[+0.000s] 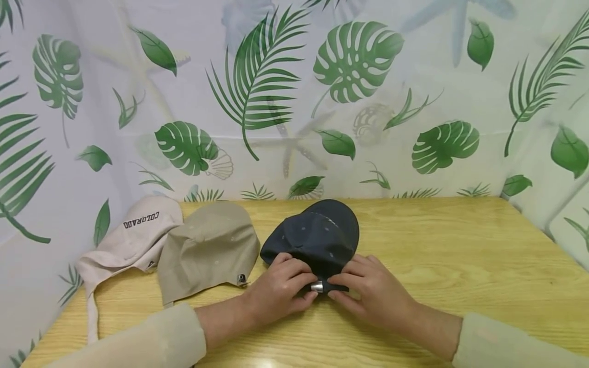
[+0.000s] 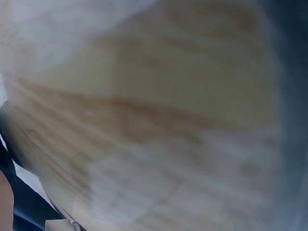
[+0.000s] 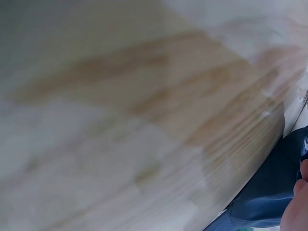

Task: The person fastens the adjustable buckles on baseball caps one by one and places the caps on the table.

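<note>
A navy blue cap (image 1: 317,230) lies on the wooden table in the head view, its brim toward the back and its strap side facing me. At the back strap, my left hand (image 1: 278,286) pinches the band just left of a silver buckle (image 1: 317,286). My right hand (image 1: 375,289) grips the dark strap end (image 1: 339,288) on the other side of that buckle, thumb below and fingers above. Part of the navy cap (image 3: 262,192) and my right fingers show at the right wrist view's lower corner; the left wrist view is mostly blurred tabletop.
Left of the navy cap sits a khaki cap (image 1: 211,245) with a small dark metal buckle. Beyond it, a pale pink cap (image 1: 147,230) lettered COLORADO lies with its strap hanging toward the front. A leaf-print cloth (image 1: 285,102) stands behind the table (image 1: 442,240).
</note>
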The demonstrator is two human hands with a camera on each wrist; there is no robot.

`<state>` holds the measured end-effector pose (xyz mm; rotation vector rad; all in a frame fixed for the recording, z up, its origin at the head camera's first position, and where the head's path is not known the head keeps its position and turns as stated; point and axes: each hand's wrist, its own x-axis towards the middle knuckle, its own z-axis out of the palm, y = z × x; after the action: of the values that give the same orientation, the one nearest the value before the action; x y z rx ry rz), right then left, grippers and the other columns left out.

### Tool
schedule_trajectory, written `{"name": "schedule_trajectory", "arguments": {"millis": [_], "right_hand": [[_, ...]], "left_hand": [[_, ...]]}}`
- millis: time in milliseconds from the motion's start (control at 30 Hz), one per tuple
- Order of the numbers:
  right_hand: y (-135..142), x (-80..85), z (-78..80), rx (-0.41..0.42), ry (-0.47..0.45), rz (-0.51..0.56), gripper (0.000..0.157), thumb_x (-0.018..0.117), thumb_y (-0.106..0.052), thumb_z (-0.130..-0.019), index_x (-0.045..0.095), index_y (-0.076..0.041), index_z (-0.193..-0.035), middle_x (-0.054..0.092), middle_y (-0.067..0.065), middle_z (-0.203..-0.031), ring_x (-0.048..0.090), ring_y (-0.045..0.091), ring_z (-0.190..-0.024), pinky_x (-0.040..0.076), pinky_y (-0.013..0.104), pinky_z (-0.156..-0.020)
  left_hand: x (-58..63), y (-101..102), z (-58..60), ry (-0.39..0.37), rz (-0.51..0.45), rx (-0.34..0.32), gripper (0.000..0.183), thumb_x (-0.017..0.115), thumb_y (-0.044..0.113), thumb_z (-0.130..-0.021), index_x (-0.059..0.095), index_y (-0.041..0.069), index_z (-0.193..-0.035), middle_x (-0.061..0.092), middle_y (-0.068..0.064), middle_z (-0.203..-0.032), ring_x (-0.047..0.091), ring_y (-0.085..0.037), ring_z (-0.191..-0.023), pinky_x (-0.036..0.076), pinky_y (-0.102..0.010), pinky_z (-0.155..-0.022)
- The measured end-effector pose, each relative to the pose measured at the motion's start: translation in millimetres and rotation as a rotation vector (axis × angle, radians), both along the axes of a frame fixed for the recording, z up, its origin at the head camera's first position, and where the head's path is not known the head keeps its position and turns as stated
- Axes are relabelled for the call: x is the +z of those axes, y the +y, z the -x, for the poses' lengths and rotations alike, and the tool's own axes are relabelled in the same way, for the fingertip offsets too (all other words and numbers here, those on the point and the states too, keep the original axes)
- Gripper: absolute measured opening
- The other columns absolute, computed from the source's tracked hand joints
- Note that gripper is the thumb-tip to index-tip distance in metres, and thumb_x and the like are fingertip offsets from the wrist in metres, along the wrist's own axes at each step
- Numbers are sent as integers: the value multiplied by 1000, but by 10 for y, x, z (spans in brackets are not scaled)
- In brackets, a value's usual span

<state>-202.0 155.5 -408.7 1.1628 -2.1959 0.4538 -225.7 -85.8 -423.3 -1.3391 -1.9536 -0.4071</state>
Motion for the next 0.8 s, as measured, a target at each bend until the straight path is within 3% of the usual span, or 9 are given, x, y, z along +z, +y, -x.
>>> {"name": "schedule_trajectory", "arguments": {"millis": [167, 533, 800], "right_hand": [[-8, -1, 4, 24, 27, -2, 12, 80, -31, -83, 76, -20, -88, 62, -9, -82, 54, 10, -80, 38, 25, -66], [-1, 7, -6, -13, 9, -25, 15, 87, -22, -72, 75, -20, -82, 62, -10, -80, 56, 10, -81, 41, 28, -67], [-2, 19, -18, 4, 24, 8, 13, 84, -18, -73, 72, -20, -78, 65, -8, -83, 62, 15, -88, 44, 31, -69]], "left_hand": [[9, 8, 3, 23, -3, 9, 18, 82, 23, -79, 74, 12, -92, 66, 2, -92, 63, -11, -86, 46, -29, -80], [21, 3, -9, 64, 16, 73, 16, 81, 28, -80, 76, 16, -89, 68, 4, -90, 64, -10, -85, 46, -30, -81], [35, -10, -23, 57, 17, 92, 18, 84, 28, -77, 76, 16, -88, 68, 5, -88, 65, -9, -82, 46, -30, -79]]}}
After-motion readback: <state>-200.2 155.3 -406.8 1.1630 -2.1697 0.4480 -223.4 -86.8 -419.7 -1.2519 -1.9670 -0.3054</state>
